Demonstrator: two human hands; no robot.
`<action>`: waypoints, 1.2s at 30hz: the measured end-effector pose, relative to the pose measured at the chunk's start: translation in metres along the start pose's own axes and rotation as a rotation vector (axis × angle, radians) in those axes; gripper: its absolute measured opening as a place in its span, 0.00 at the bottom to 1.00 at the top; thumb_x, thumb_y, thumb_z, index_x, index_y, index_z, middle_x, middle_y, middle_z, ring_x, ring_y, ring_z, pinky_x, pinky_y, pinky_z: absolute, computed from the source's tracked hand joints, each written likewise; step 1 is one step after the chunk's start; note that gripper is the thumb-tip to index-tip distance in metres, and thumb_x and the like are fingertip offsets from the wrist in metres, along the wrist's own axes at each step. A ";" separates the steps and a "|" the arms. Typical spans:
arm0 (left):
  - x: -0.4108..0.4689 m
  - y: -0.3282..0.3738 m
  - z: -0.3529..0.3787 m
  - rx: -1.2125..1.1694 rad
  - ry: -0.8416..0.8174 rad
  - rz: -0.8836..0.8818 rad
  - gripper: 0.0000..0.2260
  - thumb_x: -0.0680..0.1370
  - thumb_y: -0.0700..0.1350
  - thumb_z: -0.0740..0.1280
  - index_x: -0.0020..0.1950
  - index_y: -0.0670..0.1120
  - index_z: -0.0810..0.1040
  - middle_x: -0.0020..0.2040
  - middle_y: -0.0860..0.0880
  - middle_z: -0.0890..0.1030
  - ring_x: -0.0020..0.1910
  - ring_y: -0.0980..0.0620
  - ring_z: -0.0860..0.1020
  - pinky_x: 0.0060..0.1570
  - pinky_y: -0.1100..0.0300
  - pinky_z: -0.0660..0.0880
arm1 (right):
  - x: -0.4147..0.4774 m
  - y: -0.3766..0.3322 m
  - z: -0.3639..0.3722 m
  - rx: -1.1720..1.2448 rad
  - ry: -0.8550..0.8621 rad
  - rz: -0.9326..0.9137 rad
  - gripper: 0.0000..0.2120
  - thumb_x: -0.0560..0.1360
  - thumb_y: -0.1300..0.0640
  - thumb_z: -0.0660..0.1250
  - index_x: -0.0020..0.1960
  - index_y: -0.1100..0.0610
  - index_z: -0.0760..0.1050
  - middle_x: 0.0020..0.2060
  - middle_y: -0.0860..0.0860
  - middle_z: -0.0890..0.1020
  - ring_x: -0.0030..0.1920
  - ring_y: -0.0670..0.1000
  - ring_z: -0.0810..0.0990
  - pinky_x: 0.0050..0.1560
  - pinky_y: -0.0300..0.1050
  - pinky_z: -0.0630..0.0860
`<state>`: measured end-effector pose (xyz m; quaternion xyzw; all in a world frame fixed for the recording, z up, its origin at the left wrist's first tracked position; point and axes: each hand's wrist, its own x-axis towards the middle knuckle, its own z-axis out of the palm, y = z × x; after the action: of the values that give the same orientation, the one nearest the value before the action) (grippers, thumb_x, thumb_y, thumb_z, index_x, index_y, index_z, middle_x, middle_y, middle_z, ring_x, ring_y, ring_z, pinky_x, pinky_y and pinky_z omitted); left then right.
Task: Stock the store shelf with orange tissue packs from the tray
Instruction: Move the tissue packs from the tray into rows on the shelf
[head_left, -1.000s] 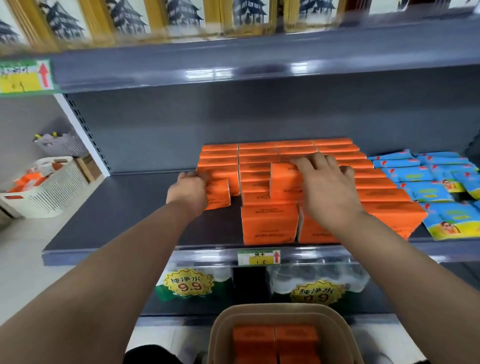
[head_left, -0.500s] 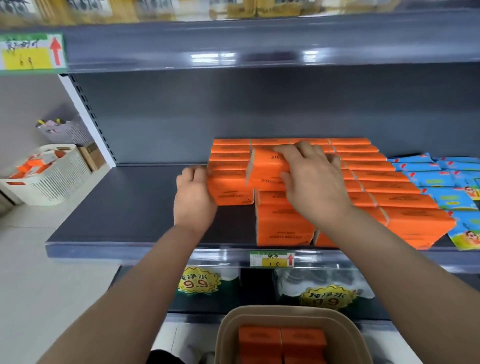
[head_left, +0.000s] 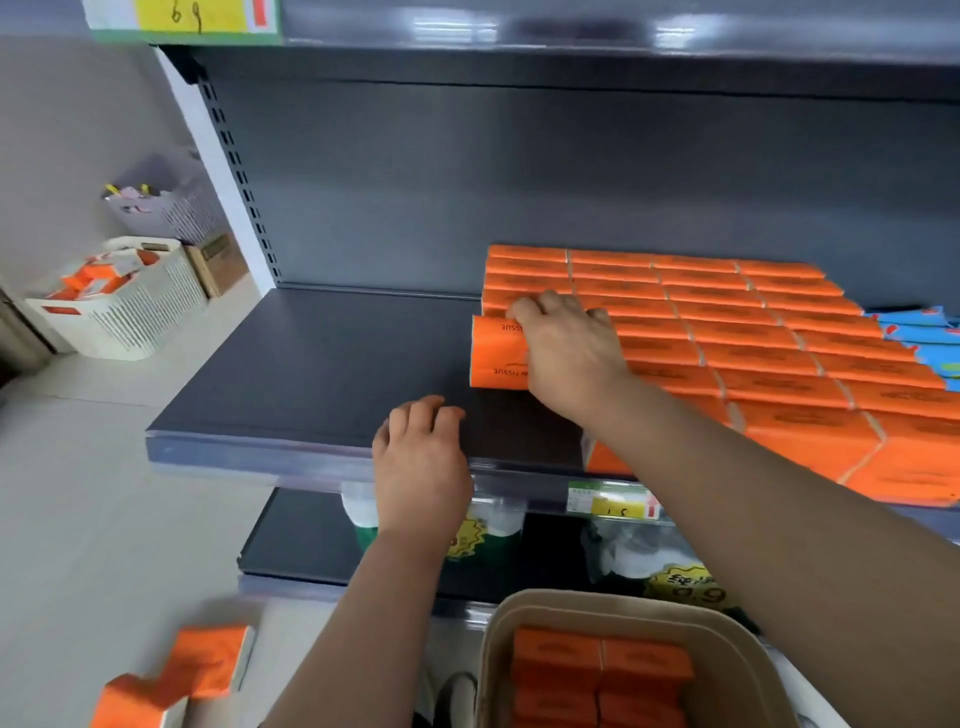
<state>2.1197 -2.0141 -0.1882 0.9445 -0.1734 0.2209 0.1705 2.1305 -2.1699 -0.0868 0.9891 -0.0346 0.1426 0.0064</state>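
Observation:
Rows of orange tissue packs (head_left: 727, 332) fill the right half of the dark grey shelf (head_left: 322, 374). My right hand (head_left: 566, 353) grips one orange pack (head_left: 496, 353) at the left end of the rows, fingers curled over its top. My left hand (head_left: 421, 457) hovers empty over the shelf's front edge, fingers loosely curled. Below, the beige tray (head_left: 493, 654) holds several more orange packs (head_left: 597, 670). Two orange packs (head_left: 182, 670) are blurred at the lower left, off the shelf.
Blue tissue packs (head_left: 919, 332) lie at the shelf's far right. A white basket (head_left: 124, 306) with orange packs and a grey basket (head_left: 166, 208) sit on the floor at the left. The lower shelf holds bottles behind yellow price tags (head_left: 685, 582).
My left hand has let go of its pack and pulled back to the shelf's front edge. My right hand has shifted to a pack at the left end of the rows. Two packs now appear lower left.

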 end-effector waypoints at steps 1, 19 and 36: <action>0.001 0.000 0.000 -0.012 0.001 -0.006 0.17 0.64 0.34 0.71 0.52 0.44 0.81 0.55 0.44 0.80 0.52 0.39 0.78 0.50 0.44 0.76 | 0.001 -0.001 0.002 -0.013 -0.010 0.011 0.28 0.70 0.66 0.66 0.68 0.53 0.66 0.62 0.55 0.72 0.64 0.57 0.69 0.61 0.54 0.67; -0.008 0.010 -0.011 -0.189 0.139 0.136 0.18 0.70 0.39 0.55 0.54 0.45 0.80 0.56 0.47 0.79 0.53 0.46 0.73 0.46 0.50 0.74 | -0.033 -0.004 -0.002 -0.113 0.060 0.013 0.27 0.71 0.63 0.66 0.68 0.52 0.66 0.62 0.54 0.71 0.64 0.57 0.67 0.58 0.54 0.65; -0.153 0.080 0.015 -0.163 -0.529 0.506 0.13 0.73 0.38 0.62 0.56 0.45 0.78 0.54 0.46 0.79 0.54 0.44 0.75 0.51 0.49 0.76 | -0.279 0.055 0.072 0.026 -0.055 0.019 0.23 0.63 0.62 0.74 0.57 0.53 0.76 0.50 0.52 0.78 0.52 0.56 0.77 0.48 0.52 0.75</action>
<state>1.9639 -2.0526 -0.2544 0.8795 -0.4563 -0.0102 0.1347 1.8801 -2.2078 -0.2344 0.9923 -0.0424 0.1157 -0.0086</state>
